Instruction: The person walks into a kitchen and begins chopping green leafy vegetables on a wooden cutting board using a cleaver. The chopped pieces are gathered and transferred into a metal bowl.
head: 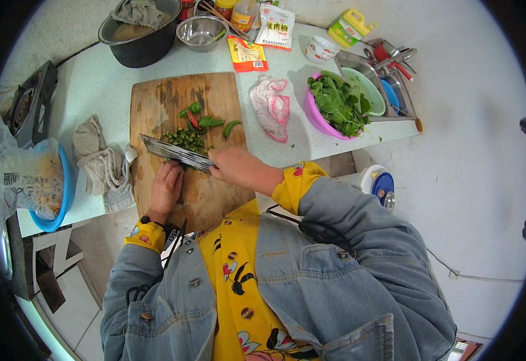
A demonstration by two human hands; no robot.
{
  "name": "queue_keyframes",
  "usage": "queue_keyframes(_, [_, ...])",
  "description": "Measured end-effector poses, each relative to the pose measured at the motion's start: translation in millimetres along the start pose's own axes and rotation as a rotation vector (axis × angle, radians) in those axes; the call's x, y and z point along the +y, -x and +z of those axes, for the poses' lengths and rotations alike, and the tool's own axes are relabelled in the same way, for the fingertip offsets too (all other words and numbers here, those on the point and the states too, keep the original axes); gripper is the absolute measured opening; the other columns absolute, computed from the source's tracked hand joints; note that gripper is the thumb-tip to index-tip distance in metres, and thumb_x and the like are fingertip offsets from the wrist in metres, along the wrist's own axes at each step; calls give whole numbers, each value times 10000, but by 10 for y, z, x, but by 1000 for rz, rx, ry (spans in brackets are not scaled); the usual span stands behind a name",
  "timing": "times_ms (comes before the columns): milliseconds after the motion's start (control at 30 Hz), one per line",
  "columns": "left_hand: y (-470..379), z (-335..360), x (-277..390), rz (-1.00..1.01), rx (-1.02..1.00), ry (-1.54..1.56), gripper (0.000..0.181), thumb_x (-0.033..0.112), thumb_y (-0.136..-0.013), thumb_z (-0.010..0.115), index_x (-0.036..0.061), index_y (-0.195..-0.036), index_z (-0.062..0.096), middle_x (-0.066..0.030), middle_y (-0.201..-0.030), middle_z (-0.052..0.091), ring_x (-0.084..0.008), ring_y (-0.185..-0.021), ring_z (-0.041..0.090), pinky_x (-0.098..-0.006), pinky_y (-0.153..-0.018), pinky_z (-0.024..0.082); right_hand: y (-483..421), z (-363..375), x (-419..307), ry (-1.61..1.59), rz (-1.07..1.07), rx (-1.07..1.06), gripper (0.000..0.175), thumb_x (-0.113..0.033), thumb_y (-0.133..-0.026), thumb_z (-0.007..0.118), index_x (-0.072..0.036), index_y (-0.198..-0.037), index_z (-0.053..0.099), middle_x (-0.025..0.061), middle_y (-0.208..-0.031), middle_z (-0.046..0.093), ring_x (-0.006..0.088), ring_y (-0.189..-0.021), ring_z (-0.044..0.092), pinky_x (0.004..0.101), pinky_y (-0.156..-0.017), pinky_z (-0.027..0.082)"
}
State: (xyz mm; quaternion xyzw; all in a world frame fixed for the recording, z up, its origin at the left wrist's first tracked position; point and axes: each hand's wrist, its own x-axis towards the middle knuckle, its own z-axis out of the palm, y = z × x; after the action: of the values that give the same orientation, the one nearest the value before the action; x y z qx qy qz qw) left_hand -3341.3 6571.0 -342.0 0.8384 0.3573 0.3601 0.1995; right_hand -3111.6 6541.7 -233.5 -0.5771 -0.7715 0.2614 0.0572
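My right hand [240, 168] grips a wide-bladed kitchen knife [172, 151], its blade pointing left across the wooden cutting board [218, 198]. Just on the near side of the blade, my left hand [167, 187] rests with curled fingers; whether anything lies under them is hidden. Chopped green peppers [186, 139] form a small heap right behind the blade. Beyond the heap lie whole green peppers [211, 122] and a red pepper [192, 119]. One more green pepper [231, 129] sits apart near the board's right edge.
Left of the board are grey cloths [109, 164], a blue basin [67, 180] holding a plastic bag, and a gas stove [30, 106]. To the right lie a pink-edged cloth [271, 108], leafy greens [337, 103] in a pink basin [313, 113], and a sink [367, 67]. Behind stand a dark pot [141, 49] and steel bowl [200, 34].
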Motion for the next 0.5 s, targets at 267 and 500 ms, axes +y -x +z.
queue_keyframes(267, [-25, -21, 23, 26, -30, -8, 161, -43, -799, 652, 1, -949, 615, -144, -992, 612, -350, -923, 592, -398, -797, 504, -173, 367, 54, -87, 36, 121, 271, -263, -893, 582, -2, -938, 524, 229, -768, 637, 442, -726, 626, 528, -665, 488])
queue_keyframes(500, [-126, 7, 21, 101, -50, 43, 221, -47, -792, 620, 13, -1003, 638, -124, -1005, 620, -326, -957, 590, -389, -833, 502, -73, 178, 201, -140, 72, 172, 261, -253, -894, 594, 0, -927, 539, 231, -788, 626, 441, -753, 618, 527, -671, 484])
